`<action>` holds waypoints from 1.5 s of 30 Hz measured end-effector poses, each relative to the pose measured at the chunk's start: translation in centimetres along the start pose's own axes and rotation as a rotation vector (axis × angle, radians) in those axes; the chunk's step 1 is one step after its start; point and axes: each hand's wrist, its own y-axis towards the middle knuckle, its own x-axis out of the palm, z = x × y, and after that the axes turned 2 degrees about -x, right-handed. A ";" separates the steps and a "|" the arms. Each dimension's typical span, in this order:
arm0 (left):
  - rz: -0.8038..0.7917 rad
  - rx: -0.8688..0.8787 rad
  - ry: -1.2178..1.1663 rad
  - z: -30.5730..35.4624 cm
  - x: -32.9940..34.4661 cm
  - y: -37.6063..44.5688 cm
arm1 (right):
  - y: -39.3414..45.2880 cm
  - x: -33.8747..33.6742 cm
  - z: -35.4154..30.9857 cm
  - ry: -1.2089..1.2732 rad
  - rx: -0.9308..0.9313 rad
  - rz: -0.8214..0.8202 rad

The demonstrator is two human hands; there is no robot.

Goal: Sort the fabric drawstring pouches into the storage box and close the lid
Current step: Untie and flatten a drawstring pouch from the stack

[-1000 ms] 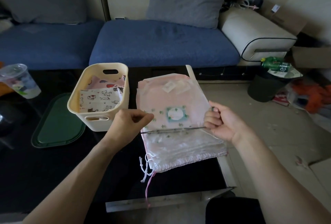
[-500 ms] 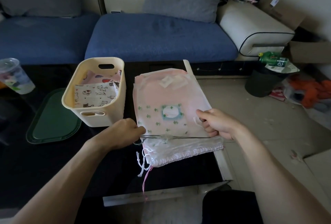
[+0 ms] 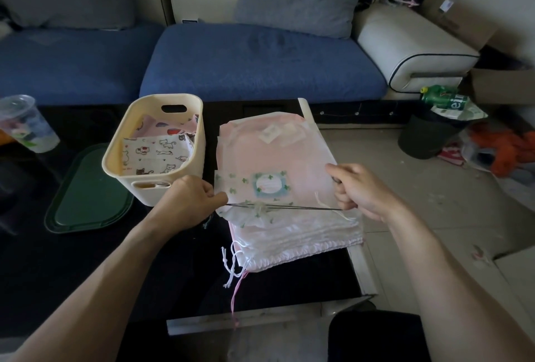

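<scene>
Lowered since a second ago: both hands, now pulling the dark drawstring (image 3: 282,207) taut and level across the clover-print pouch (image 3: 254,185), cinching its mouth. Left hand (image 3: 189,203) pinched on one end, right hand (image 3: 360,187) on the other. Lying atop the pink pouch stack (image 3: 275,156) at the table's (image 3: 173,283) right edge. Likely ready for the box (image 3: 153,172) just left, already holding cat-print pouches. Green lid (image 3: 86,196) flat beside it, not yet on. Fingertips mostly hidden; stack count unclear; forearms cut off below.
</scene>
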 end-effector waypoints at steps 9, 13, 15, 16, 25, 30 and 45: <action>0.083 -0.029 0.096 0.8 -0.4 -0.2 | -0.5 -0.2 -0.5 0.076 0.053 -0.043; 0.083 -0.007 0.115 0.8 0.1 -0.2 | -0.9 -0.7 -0.5 0.071 0.134 -0.074; 0.080 0.014 0.174 0.6 0.3 -0.5 | -1.0 -0.7 -0.3 0.046 0.197 -0.109; 0.076 0.014 0.207 0.4 0.3 -0.5 | -1.0 -0.6 -0.3 0.053 0.234 -0.137; 0.058 0.076 -0.200 1.0 0.2 -1.7 | -1.1 1.3 -1.3 0.074 0.319 -0.466; -0.062 0.177 -0.217 1.0 0.0 -2.0 | -1.1 2.8 -1.7 0.318 0.170 -0.614; 0.115 0.087 0.193 2.1 3.2 -4.8 | 2.5 5.4 -0.9 -0.639 -0.202 -0.026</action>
